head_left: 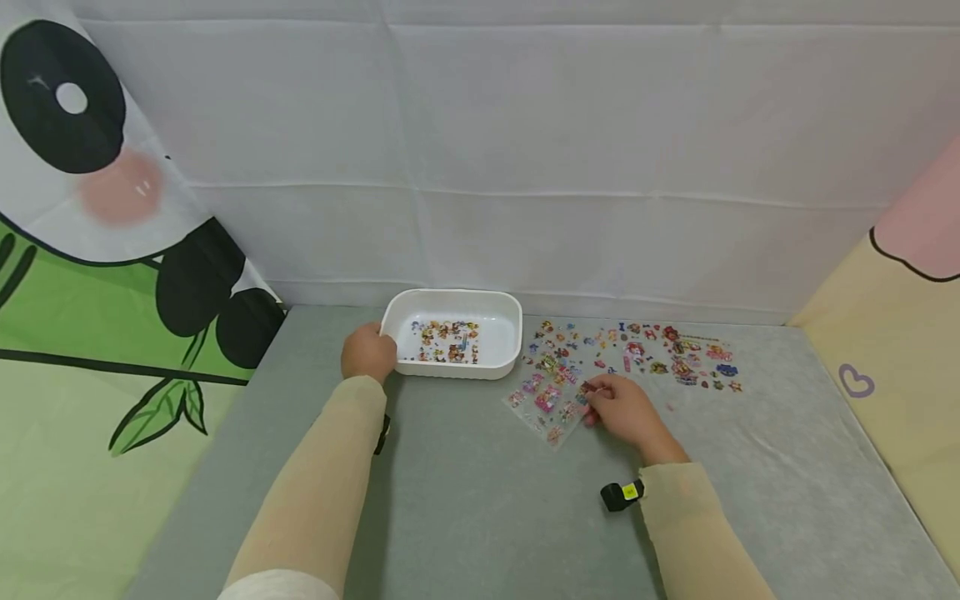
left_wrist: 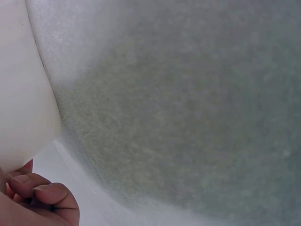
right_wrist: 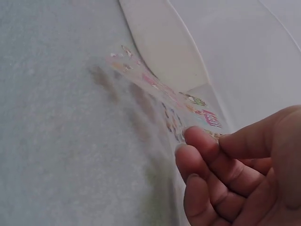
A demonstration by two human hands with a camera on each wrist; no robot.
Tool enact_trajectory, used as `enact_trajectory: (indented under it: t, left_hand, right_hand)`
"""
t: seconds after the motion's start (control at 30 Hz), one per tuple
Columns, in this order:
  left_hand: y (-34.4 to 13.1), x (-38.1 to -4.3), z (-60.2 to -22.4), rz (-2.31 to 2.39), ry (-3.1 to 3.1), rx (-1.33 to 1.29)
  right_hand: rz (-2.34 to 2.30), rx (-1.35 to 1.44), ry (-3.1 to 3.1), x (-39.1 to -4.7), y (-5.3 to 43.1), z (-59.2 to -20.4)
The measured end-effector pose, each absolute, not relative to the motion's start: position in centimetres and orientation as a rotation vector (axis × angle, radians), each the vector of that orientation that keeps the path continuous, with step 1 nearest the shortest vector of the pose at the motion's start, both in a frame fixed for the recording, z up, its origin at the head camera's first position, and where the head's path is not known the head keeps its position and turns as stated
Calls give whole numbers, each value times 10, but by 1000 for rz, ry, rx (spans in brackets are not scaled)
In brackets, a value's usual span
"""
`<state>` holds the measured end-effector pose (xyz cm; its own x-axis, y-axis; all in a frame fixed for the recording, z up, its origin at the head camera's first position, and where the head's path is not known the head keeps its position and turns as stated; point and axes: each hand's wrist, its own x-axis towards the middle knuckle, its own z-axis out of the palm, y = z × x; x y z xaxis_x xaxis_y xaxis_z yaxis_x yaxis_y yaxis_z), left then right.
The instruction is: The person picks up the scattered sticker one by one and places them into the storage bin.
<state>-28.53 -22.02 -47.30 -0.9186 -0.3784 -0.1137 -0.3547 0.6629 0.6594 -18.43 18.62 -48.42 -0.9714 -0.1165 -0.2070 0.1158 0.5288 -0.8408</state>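
A white plastic tray [head_left: 500,335] stands near the back of the table, and a sheet of small colourful stickers [head_left: 450,340] lies in it. At the tray's left end my left hand [head_left: 368,353] grips the rim; in the left wrist view its curled fingers [left_wrist: 55,194] are at the tray's edge. My right hand [head_left: 624,410] pinches the right edge of a clear sticker sheet [head_left: 547,398] between thumb and index finger. That sheet is held up off the table at a tilt, to the right of the tray, with pink and purple figures on it.
More clear sticker sheets [head_left: 633,355] are spread on the grey-covered table [head_left: 480,500] right of the tray, close to the back edge. A white cloth wall [head_left: 525,150] rises behind. Printed cloth panels flank the table on the left [head_left: 75,467] and right [head_left: 900,333].
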Motion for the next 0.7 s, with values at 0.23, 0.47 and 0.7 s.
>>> enact_trajectory:
  t: [0.23,0.47,0.7]
  left_hand:
    - [-218,-282,-468,-1128,-2831,629]
    - [-218,-283,-471,-1133,-2814,617]
    - [-219,-281,-470,-1137,-2812,614]
  right_hand:
    - [-1584,64,2455,-181,185,-478]
    - [-1831,150,2285,-174,185,-470]
    - [-1890,184,2231,-171,183,-467]
